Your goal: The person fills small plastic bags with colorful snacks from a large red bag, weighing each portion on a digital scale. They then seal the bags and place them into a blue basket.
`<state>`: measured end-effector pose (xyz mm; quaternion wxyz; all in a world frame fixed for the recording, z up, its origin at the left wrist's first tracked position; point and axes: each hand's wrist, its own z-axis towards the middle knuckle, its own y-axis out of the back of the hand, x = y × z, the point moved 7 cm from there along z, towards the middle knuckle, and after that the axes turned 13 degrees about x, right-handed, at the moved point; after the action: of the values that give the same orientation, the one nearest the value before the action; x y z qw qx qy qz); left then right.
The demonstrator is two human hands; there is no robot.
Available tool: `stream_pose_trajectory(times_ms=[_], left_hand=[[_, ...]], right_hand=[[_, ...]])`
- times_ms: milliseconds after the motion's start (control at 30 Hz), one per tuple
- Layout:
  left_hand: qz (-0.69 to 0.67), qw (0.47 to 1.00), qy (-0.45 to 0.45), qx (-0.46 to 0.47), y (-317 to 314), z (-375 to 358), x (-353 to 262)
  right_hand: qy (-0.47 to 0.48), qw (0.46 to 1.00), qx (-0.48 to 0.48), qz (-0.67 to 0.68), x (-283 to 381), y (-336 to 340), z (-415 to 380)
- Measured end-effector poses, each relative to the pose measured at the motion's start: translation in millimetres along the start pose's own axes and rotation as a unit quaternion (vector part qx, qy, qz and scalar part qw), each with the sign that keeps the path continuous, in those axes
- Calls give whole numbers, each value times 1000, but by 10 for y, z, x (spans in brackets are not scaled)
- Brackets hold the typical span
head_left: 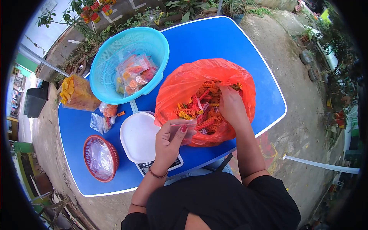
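Observation:
My left hand (168,143) is closed on a small clear plastic bag (188,125), thumb on top, beside the near left rim of a large red plastic bag (172,90). That red bag stands wide open, with many curly snack pieces (203,109) inside in red, orange, yellow and pink. Deep in its right side, my right hand (232,105) has its fingers curled down among the snacks. Its fingertips are hidden, so I cannot make out what they hold.
Filled clear packets (136,73) lie in a turquoise basket (103,48). A kitchen scale (143,166) carries a white tray (134,134). Clear bags fill a small red-brown basket (89,168). Snack packets (109,111) and a yellowish wrapped block (78,92) sit on the blue table (199,36).

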<state>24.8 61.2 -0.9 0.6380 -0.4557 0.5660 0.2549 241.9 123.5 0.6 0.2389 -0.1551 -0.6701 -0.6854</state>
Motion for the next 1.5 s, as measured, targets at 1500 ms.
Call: stream_pose_trajectory(times_ms=[1500], left_hand=[[-70, 997, 35, 17, 54, -291, 146]], right_hand=[[204, 920, 116, 313, 1059, -10, -536]])
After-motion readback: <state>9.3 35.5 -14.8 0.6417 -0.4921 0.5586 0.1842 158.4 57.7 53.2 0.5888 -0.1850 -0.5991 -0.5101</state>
